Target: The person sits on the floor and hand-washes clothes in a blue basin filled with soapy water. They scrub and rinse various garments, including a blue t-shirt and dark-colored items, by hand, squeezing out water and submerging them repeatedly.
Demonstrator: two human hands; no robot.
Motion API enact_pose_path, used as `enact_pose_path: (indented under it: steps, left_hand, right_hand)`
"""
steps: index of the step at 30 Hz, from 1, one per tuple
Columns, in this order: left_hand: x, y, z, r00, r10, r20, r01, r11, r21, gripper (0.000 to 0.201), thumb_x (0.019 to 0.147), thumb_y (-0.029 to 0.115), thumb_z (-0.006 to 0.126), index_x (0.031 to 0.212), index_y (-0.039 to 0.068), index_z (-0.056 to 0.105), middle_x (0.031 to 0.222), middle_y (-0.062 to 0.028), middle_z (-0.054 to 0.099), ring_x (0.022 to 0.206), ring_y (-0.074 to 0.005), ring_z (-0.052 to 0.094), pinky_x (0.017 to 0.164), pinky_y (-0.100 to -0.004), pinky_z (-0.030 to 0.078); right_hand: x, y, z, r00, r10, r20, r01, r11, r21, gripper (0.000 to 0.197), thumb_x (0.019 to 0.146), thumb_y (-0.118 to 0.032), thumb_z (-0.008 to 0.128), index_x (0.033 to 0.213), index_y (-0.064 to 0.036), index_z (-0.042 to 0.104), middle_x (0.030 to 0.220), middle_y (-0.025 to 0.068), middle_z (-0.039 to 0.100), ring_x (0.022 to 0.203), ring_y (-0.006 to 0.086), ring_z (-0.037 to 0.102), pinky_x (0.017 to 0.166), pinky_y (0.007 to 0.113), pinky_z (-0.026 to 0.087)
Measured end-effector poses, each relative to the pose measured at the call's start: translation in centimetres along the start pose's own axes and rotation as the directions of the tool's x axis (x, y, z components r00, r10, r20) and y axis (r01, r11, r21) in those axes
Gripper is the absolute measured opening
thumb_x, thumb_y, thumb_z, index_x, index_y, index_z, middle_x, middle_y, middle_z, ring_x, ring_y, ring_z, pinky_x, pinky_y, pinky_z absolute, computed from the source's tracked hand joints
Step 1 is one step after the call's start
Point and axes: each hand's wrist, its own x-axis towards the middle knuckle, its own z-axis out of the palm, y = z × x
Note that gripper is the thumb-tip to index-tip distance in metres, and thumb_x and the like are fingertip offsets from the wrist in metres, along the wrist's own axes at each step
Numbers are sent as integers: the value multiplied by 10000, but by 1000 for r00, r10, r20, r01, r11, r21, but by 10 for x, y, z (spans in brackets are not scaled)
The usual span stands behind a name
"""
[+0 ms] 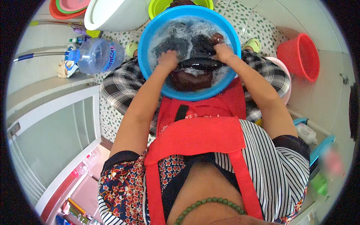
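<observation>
A round blue basin (144, 56) stands between my knees, with sudsy water and soaked dark clothes (202, 47) in it. At the basin's left side my left hand (168, 60) is closed on the wet dark cloth, its fingertips partly under suds. My right hand (224, 53), at the right side, grips the same dark fabric, with a reddish-brown bit of cloth (216, 38) just beyond it. Between the hands a black fold bulges up out of the water. Closer to me, a dark brown part (191, 80) of the wash lies submerged.
Behind the basin sits a yellow-green tub (154, 9), beside a white container (112, 17). A large clear water bottle (98, 55) is at the left, above a glazed white door (56, 138). A red bucket (299, 57) and a pink basin (285, 80) are on the right.
</observation>
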Motion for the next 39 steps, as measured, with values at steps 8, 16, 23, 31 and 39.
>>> enact_pose_path:
  steps: [8, 16, 23, 31, 39]
  left_hand:
    - [-38, 60, -39, 972, -84, 220, 223, 18, -975, 638, 781, 462, 662, 1258, 121, 412, 1313, -190, 391, 1029, -357, 535, 842, -535, 452]
    - [-51, 69, -60, 967, 119, 224, 242, -696, -676, 642, 829, 515, 550, 1288, 100, 377, 1296, -144, 404, 1139, -310, 463, 928, -542, 382]
    - [-5, 49, 16, 941, 183, -284, -80, -697, -713, 367, 877, 404, 495, 1104, 119, 541, 1096, -46, 567, 1076, -192, 509, 937, -377, 416]
    - [-45, 86, -70, 976, -217, 19, -54, -326, -944, 405, 845, 166, 535, 1228, 82, 433, 1086, -109, 554, 955, -272, 580, 810, -404, 504]
    - [-40, 61, -64, 990, -51, -130, -137, -194, -971, 517, 818, 63, 521, 1310, 92, 363, 1196, -91, 510, 1056, -239, 523, 900, -357, 441]
  right_hand:
    - [-19, -13, -27, 971, 208, -116, 144, -129, 981, 559, 732, -196, 750, 1214, -39, 514, 1133, 77, 590, 1021, 204, 560, 864, 332, 445]
    - [-54, -175, -47, 673, -104, -733, 635, 589, 500, 282, 673, -271, 706, 875, -84, 645, 867, 159, 618, 811, 347, 613, 739, 379, 503]
    - [-20, -140, 3, 691, -64, -720, 396, 867, 302, 265, 793, -369, 561, 859, -113, 575, 778, 155, 592, 739, 341, 620, 602, 451, 513]
    - [-29, -62, 7, 851, 356, -386, 41, 688, 725, 397, 788, -427, 612, 847, -36, 579, 813, 193, 621, 802, 379, 610, 703, 429, 477]
    - [-23, -25, 3, 778, 405, -480, 217, 544, 810, 499, 710, -394, 742, 1034, -47, 589, 993, 135, 615, 840, 272, 596, 765, 355, 478]
